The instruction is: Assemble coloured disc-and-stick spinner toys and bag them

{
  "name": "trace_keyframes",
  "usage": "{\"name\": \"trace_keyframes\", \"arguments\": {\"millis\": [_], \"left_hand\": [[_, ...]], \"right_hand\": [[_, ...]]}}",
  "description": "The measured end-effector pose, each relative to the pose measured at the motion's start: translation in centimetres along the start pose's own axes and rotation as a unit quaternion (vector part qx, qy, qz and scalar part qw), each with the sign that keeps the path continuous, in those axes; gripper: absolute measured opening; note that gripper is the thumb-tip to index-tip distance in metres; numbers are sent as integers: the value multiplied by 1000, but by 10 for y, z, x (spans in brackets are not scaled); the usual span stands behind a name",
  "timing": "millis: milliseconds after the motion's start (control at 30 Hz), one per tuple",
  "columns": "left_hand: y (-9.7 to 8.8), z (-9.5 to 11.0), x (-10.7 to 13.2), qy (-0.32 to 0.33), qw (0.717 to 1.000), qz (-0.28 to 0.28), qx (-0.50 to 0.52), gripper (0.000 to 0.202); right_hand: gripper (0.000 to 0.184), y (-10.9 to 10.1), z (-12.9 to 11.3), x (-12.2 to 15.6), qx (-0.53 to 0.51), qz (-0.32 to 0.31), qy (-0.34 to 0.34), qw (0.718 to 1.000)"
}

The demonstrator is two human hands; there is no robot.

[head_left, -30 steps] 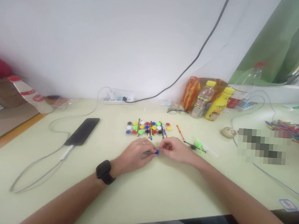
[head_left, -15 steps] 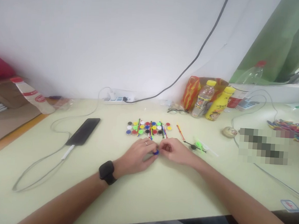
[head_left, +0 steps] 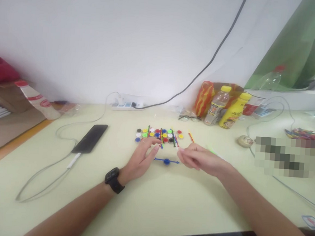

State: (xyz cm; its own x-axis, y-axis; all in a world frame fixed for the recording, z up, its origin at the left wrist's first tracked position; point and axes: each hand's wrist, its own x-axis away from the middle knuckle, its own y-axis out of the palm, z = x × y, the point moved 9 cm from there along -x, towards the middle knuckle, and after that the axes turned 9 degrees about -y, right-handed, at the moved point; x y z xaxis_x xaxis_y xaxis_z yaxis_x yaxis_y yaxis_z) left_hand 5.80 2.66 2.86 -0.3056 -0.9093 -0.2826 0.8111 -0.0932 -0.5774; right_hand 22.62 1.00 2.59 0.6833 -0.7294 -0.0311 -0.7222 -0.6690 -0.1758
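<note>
One small blue plastic disc on a thin blue stick [head_left: 166, 161] on table | my left hand [head_left: 141, 157], my right hand [head_left: 197, 158]: fingers spread, both empty | earlier both pinched it; now released.

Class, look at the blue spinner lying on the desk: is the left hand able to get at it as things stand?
Probably yes. The blue spinner lies bare on the desk, just beside the open left hand, with nothing between them; the right hand sits on its other side.

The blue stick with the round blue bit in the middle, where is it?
The blue stick piece lies flat on the table, in the gap between the left hand and right hand, just in front of the coloured caps.
</note>
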Motion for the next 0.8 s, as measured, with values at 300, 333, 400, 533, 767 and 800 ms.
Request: {"name": "trace_keyframes", "arguments": {"millis": [300, 333, 400, 533, 767, 800], "left_hand": [[2, 2, 0, 6, 1000, 2, -20, 23], [2, 3, 0, 7, 1000, 2, -20, 23], [2, 3, -1, 7, 1000, 1, -20, 23], [3, 4, -1, 3, 1000, -3, -26, 24], [-1, 2, -3, 2, 999, 11, -30, 24], [-1, 2, -3, 1, 999, 13, -31, 24]], "right_hand": [[68, -9, 12, 3, 126, 66, 72, 987], [72, -8, 9, 3, 94, 60, 64, 992], [75, -18, 0, 4, 53, 105, 33, 993], [67, -57, 2, 10, 93, 231, 41, 968], [25, -111, 7, 22, 392, 329, 13, 859], [19, -115, 10, 23, 432, 326, 27, 841]]}}
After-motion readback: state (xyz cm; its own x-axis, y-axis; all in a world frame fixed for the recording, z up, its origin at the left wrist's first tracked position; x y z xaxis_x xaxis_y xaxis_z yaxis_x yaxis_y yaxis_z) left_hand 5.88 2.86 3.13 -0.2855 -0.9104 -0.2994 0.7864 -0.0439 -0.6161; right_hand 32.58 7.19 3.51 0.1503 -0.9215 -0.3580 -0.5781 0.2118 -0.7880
